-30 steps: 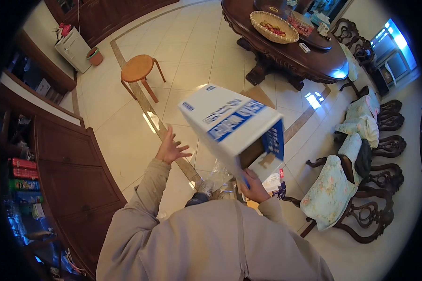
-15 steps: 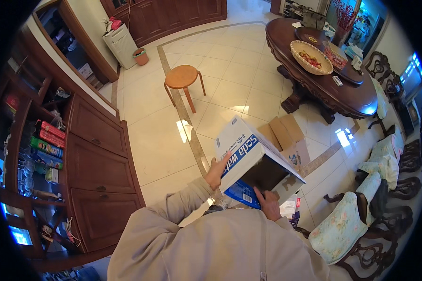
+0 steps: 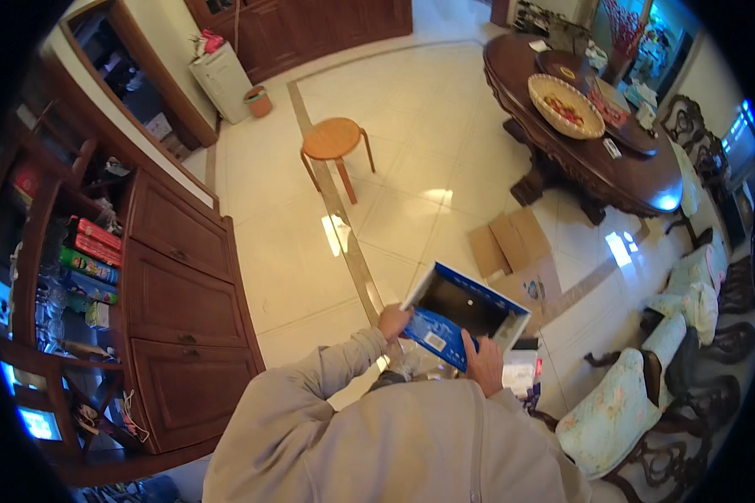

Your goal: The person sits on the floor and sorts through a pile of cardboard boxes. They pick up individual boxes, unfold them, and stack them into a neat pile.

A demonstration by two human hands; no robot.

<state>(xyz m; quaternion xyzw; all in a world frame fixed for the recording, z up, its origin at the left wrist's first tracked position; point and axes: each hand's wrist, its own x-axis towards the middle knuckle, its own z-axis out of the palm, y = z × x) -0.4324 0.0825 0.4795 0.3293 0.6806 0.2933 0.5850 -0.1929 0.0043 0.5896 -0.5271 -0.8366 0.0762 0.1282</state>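
Observation:
A white and blue cardboard drink box [image 3: 513, 329] is held in front of my body, its open top facing me and its inside dark. A blue flap [image 3: 434, 337] hangs folded out over the near side. At the box's left corner my left hand [image 3: 394, 324] is closed on the edge beside the flap. My right hand [image 3: 483, 364] grips the near right edge, with fingers on the flap's right end. The outer faces of the box are mostly hidden from above.
Flattened brown cardboard [image 3: 516, 247] lies on the tiled floor beyond the box. A round wooden stool [image 3: 331, 139] stands ahead. A dark oval table [image 3: 637, 180] with a woven basket [image 3: 545, 82] is far right, covered chairs [image 3: 608, 415] are right, and a wooden cabinet [image 3: 184, 293] is left.
The box has tipped toward me and come lower, so its printed side no longer shows and its opening faces up. Both hands have stayed on it.

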